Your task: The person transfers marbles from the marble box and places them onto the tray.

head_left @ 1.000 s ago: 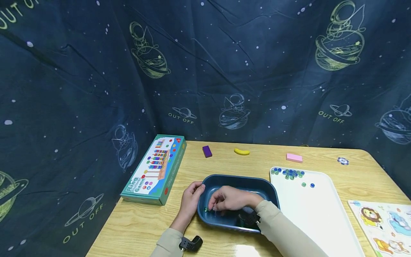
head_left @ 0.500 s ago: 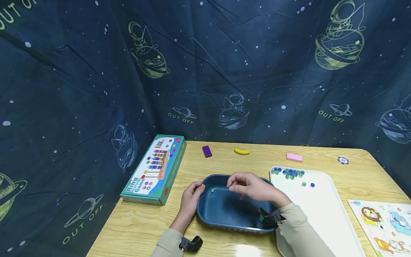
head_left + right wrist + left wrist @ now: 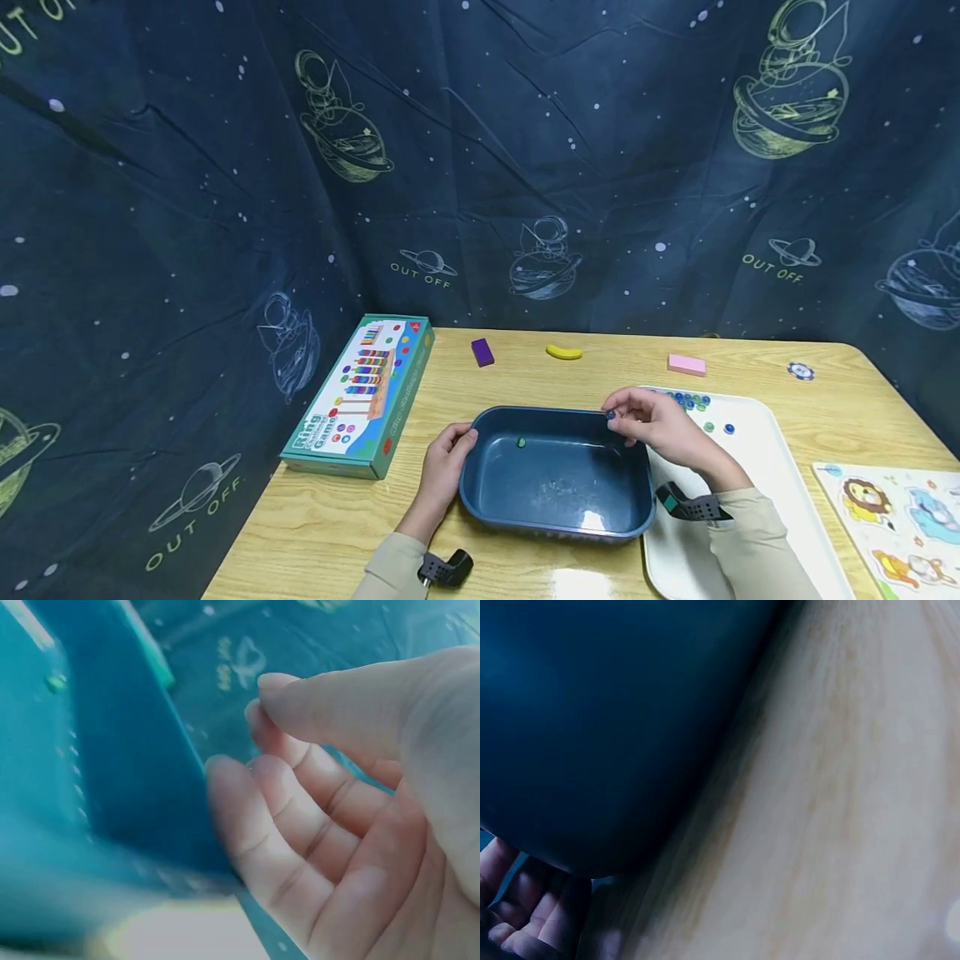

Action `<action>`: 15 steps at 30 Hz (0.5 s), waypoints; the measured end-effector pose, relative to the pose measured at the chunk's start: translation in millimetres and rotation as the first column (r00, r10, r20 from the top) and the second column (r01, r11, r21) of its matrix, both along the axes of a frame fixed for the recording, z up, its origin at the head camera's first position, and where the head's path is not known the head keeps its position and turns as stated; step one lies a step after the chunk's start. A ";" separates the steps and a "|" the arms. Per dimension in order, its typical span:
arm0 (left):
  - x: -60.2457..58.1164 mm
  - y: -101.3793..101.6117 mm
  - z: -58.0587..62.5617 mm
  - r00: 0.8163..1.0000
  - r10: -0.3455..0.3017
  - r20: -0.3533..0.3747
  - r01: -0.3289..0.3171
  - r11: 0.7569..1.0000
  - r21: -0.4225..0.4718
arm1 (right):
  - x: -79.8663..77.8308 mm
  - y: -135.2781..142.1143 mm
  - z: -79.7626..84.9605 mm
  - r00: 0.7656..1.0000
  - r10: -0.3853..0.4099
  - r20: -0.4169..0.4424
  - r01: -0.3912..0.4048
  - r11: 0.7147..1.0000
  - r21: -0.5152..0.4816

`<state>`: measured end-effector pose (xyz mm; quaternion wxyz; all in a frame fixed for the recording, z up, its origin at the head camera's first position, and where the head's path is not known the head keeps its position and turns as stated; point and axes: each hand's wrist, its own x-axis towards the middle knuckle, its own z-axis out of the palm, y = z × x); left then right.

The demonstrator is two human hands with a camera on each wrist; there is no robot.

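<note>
My left hand (image 3: 444,467) grips the left end of a dark blue basin (image 3: 558,527), thumb over the rim. In the left wrist view the hand's curled fingers (image 3: 544,911) lie against the basin's outer wall. Inside, near the back wall, sits one green marble (image 3: 521,442). Over the basin's far right corner my right hand (image 3: 663,427) pinches a blue marble (image 3: 610,414) between thumb and fingertips. The right wrist view hides that marble behind the thumb. A white tray (image 3: 742,508) lies under the right forearm, with several blue and green marbles (image 3: 692,401) at its far end.
A boxed ring game (image 3: 360,392) lies at left. Along the back are a purple block (image 3: 482,352), a yellow toy banana (image 3: 564,352), a pink block (image 3: 686,365) and a poker chip (image 3: 800,371). An animal puzzle board (image 3: 892,525) lies at right.
My right hand has lifted out of the basin and moved right to its far corner, bringing the blue marble. The green marble has rolled back and to the right. The left hand keeps its place.
</note>
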<state>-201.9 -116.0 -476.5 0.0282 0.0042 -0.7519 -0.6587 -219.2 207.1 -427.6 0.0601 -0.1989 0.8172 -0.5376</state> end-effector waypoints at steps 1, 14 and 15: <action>1.1 0.4 1.5 1.000 0.001 -0.003 -0.001 1.000 -0.003 | -1.2 5.5 -1.4 1.000 -0.025 -0.003 0.025 1.000 0.010; 0.5 -0.5 1.1 1.000 -0.007 0.008 0.006 1.000 0.023 | -3.4 68.7 -17.4 0.957 -0.289 0.017 0.279 0.935 0.220; 0.5 -0.4 1.1 1.000 -0.007 0.007 0.007 1.000 0.022 | -3.2 74.0 -19.8 0.950 -0.311 0.020 0.296 0.922 0.250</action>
